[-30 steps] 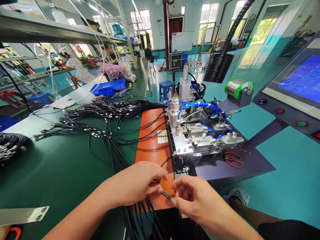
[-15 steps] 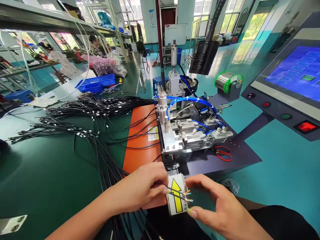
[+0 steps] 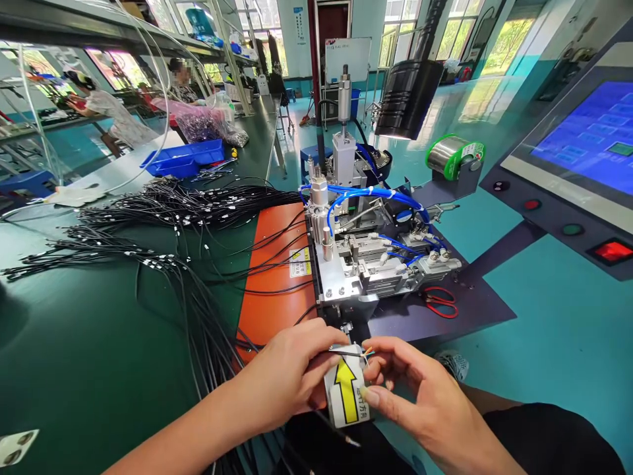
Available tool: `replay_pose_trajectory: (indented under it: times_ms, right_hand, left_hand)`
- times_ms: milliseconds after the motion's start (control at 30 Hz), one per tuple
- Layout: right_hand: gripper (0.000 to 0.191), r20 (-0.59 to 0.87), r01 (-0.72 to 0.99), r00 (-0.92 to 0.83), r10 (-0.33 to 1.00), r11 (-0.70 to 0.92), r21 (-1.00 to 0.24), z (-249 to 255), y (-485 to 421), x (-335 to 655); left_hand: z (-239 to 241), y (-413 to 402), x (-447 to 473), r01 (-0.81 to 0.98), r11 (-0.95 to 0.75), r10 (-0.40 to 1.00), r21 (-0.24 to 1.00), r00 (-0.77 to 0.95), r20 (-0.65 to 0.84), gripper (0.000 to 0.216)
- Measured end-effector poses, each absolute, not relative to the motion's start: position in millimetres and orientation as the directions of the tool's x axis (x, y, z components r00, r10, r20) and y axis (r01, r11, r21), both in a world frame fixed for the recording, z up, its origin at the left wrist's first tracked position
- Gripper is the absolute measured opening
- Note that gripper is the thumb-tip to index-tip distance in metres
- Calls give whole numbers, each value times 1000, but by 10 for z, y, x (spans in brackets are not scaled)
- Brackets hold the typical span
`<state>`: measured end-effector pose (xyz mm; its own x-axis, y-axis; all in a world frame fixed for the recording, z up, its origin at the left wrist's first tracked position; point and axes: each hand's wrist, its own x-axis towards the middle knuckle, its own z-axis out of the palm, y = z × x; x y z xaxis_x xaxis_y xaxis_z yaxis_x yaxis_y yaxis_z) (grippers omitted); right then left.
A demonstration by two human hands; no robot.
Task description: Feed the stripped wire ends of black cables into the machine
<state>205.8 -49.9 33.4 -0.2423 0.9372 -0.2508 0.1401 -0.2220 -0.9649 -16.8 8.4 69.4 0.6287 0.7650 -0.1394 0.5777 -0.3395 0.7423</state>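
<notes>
In the lower middle, my left hand (image 3: 301, 369) is closed on a thin black cable (image 3: 346, 353). Its stripped end fans into fine coloured wires (image 3: 367, 354) pointing right. My right hand (image 3: 415, 382) is beside these wires, its index fingertip close to them and the thumb held apart below; whether it touches them I cannot tell. Under both hands is a white plate with a yellow arrow (image 3: 347, 392), at the front of the machine (image 3: 366, 264). Another black cable end (image 3: 350, 440) with a stripped tip hangs below the plate.
Several black cables cross an orange panel (image 3: 277, 310) into the machine. Cable bundles (image 3: 198, 204) cover the green table to the left. Red-handled scissors (image 3: 440, 302), a solder wire spool (image 3: 450, 158) and a control screen (image 3: 588, 138) are on the right. Two people sit further back.
Two cable ends lay across the arrow; one now stays higher up between my left fingers, the other hangs lower. My right fingers have moved in toward the wires.
</notes>
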Motion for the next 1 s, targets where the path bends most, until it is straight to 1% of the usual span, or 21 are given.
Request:
replay_pose_trajectory:
  times_ms: [100,200,300,400,467,567,733,833,933,1000]
  right_hand:
    - [40,-246,138,-229,942,-219,-966,309,-525,2035]
    - [40,-232,145,-195,953,-206,-968,277,-547,2028]
    - [39,-212,209,-142,967,-180,-961,238,-554,2029]
    - [39,-208,274,-84,975,-178,-945,216,-552,2018]
    - [37,-207,273,-63,976,-183,-944,223,-545,2001]
    - [32,-186,237,-62,981,-167,-957,251,-523,1967]
    - [26,-182,181,-101,978,-161,-970,269,-471,1907]
    - [24,-196,164,-125,973,-174,-971,289,-453,1865]
    - [23,-186,231,-143,972,-150,-961,342,-444,1849]
    - [26,-142,323,-150,978,-87,-942,377,-432,1864]
  left_hand:
    - [627,50,-140,575,-397,773,715,630,-78,20]
    - [577,27,-109,516,-438,760,736,650,-3,24]
    - [522,-2,-80,440,-472,748,764,658,83,23]
    - [439,-44,-65,397,-462,778,793,611,148,19]
    - [381,-71,-66,382,-447,794,809,586,162,19]
    - [324,-95,-73,362,-460,779,811,602,174,20]
    - [301,-99,-59,329,-482,760,812,619,200,23]
    - [278,-105,-46,356,-496,759,792,621,196,25]
    - [260,-111,-50,402,-514,758,758,627,182,28]
    - [283,-111,-64,432,-522,751,735,641,156,27]
